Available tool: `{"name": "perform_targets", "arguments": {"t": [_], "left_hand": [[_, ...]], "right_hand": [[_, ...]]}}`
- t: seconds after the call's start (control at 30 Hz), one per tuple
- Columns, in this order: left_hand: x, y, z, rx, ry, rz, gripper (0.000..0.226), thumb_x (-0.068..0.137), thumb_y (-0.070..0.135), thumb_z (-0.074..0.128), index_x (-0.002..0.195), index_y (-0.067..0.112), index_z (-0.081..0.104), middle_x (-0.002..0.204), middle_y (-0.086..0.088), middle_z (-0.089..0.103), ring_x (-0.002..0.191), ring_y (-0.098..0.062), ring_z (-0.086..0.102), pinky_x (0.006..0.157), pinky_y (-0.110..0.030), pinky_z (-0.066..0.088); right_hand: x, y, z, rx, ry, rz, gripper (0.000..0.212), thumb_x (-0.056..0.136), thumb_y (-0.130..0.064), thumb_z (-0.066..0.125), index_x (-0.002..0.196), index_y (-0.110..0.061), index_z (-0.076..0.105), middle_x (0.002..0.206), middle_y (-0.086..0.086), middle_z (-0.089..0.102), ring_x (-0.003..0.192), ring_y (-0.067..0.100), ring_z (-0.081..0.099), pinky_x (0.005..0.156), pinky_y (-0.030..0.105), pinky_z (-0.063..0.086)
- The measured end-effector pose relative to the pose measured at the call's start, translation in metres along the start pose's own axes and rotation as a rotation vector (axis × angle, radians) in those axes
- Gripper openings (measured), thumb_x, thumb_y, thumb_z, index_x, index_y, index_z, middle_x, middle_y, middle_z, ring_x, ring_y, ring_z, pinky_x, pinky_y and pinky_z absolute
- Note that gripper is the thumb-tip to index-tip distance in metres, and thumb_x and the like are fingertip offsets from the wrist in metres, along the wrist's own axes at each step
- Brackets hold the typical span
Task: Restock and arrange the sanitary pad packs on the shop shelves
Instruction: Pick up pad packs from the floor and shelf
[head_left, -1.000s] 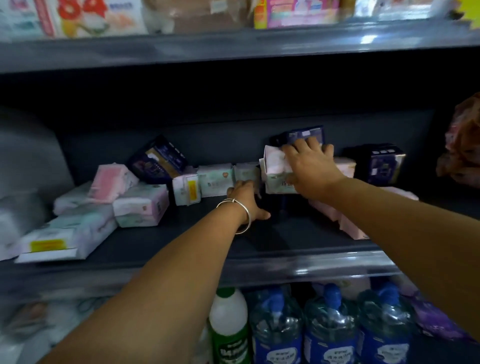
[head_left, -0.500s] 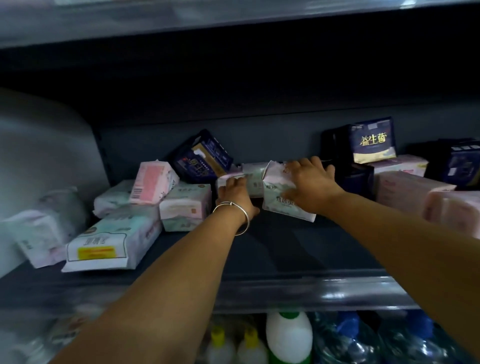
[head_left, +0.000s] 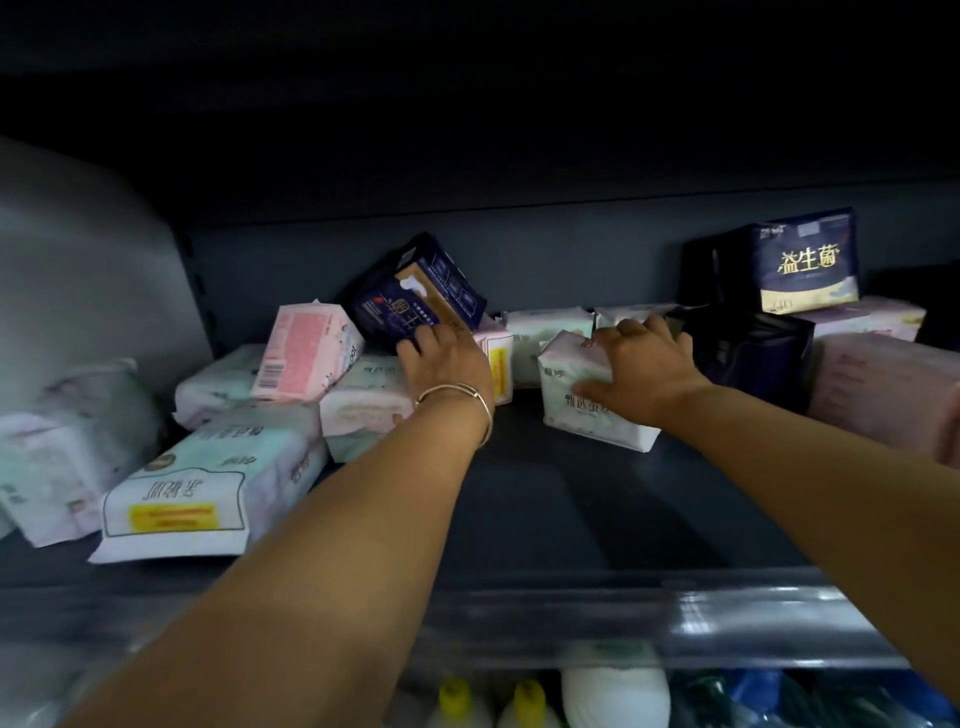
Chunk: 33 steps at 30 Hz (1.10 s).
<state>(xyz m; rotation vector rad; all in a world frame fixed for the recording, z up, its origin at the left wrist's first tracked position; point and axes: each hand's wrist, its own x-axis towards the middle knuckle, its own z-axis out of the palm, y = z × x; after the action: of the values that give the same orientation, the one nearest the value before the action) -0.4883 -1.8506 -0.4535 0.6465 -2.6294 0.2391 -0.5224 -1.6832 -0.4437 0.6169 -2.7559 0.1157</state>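
Arranging step, mid-shelf: both hands work loose packs on the dark shelf (head_left: 545, 509) at frame centre. Left hand (head_left: 447, 358) reaches to the tilted navy pack (head_left: 415, 296), fingers at its lower edge; whether they actually grip it cannot be told. Right hand (head_left: 641, 366) lies on top of a white pack (head_left: 582, 400), fingers curled over the far edge, thumb on the front face, holding it. More packs lie jumbled at left: a pink pack (head_left: 306, 353) leaning, a big white pack (head_left: 208, 493) flat with a yellow label. Next move likely calls for standing the navy pack upright and sliding the white one into the row. Readable writing: "益生菌" on the blue pack (head_left: 805, 265) at upper right; other print is upside down or blurred.
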Motion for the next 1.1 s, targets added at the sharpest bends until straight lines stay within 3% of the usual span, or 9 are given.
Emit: {"name": "perform_targets", "arguments": {"t": [0.13, 0.27, 0.43, 0.57, 0.67, 0.8, 1.0, 1.1], "left_hand": [[-0.004, -0.019, -0.012, 0.155, -0.278, -0.182, 0.069, 0.087, 0.022, 0.056, 0.144, 0.003, 0.023, 0.148, -0.024, 0.022, 0.134, -0.049, 0.02, 0.106, -0.065, 0.018], [-0.01, -0.025, -0.015, 0.086, -0.36, -0.216, 0.075, 0.085, 0.03, 0.06, 0.147, 0.012, 0.02, 0.15, -0.019, 0.015, 0.135, -0.054, 0.014, 0.102, -0.072, 0.016], [-0.019, -0.032, -0.018, 0.0, -0.352, -0.161, 0.074, 0.074, 0.031, 0.069, 0.137, 0.031, 0.03, 0.136, -0.013, 0.019, 0.129, -0.05, 0.023, 0.104, -0.059, 0.024], [-0.033, -0.034, -0.02, -0.113, -0.285, -0.166, 0.093, 0.066, 0.045, 0.077, 0.138, 0.016, 0.023, 0.139, -0.018, 0.019, 0.133, -0.039, 0.02, 0.108, -0.049, 0.022], [-0.044, -0.033, -0.027, -0.167, -0.333, -0.128, 0.098, 0.064, 0.044, 0.078, 0.14, 0.015, 0.023, 0.143, -0.017, 0.022, 0.136, -0.039, 0.017, 0.107, -0.049, 0.023], [-0.06, -0.036, -0.03, -0.267, -0.363, -0.059, 0.096, 0.065, 0.037, 0.077, 0.142, 0.03, 0.02, 0.143, -0.007, 0.024, 0.133, -0.042, 0.024, 0.104, -0.054, 0.03], [-0.086, -0.028, -0.042, -0.293, -0.212, -0.012, 0.107, 0.065, 0.028, 0.082, 0.146, 0.027, 0.012, 0.141, -0.016, 0.022, 0.133, -0.036, 0.023, 0.105, -0.047, 0.029], [-0.094, -0.027, -0.05, -0.241, -0.158, 0.056, 0.104, 0.066, 0.029, 0.081, 0.146, 0.021, 0.016, 0.138, -0.013, 0.026, 0.131, -0.033, 0.025, 0.103, -0.046, 0.031]], "right_hand": [[-0.002, 0.002, -0.002, 0.082, -0.049, 0.007, 0.074, 0.082, -0.044, 0.063, 0.144, -0.024, 0.029, 0.138, 0.007, 0.04, 0.129, 0.032, 0.029, 0.105, 0.042, 0.026], [-0.003, 0.0, -0.006, 0.147, -0.057, 0.042, 0.076, 0.078, -0.039, 0.071, 0.141, -0.02, 0.034, 0.134, 0.007, 0.044, 0.129, 0.03, 0.03, 0.104, 0.045, 0.028], [-0.011, -0.006, -0.012, 0.187, -0.062, 0.047, 0.075, 0.077, -0.038, 0.073, 0.14, -0.021, 0.036, 0.136, 0.002, 0.045, 0.132, 0.027, 0.028, 0.106, 0.048, 0.026], [-0.02, -0.005, -0.019, 0.302, -0.065, 0.036, 0.074, 0.077, -0.03, 0.075, 0.14, -0.02, 0.037, 0.137, 0.003, 0.043, 0.133, 0.027, 0.026, 0.107, 0.048, 0.031], [-0.027, -0.004, -0.022, 0.363, -0.053, -0.005, 0.076, 0.076, -0.026, 0.077, 0.14, -0.015, 0.037, 0.137, 0.009, 0.044, 0.131, 0.028, 0.031, 0.107, 0.036, 0.034], [-0.042, -0.001, -0.028, 0.369, -0.058, -0.043, 0.076, 0.079, -0.022, 0.074, 0.143, -0.014, 0.034, 0.141, 0.008, 0.04, 0.134, 0.027, 0.026, 0.106, 0.03, 0.03], [-0.059, 0.009, -0.039, 0.348, -0.038, -0.058, 0.073, 0.076, -0.02, 0.077, 0.139, -0.012, 0.041, 0.138, 0.01, 0.045, 0.13, 0.028, 0.037, 0.105, 0.029, 0.033], [-0.068, 0.015, -0.046, 0.338, -0.04, -0.057, 0.069, 0.079, -0.018, 0.074, 0.139, -0.011, 0.041, 0.136, 0.012, 0.045, 0.13, 0.03, 0.036, 0.105, 0.03, 0.033]]}}
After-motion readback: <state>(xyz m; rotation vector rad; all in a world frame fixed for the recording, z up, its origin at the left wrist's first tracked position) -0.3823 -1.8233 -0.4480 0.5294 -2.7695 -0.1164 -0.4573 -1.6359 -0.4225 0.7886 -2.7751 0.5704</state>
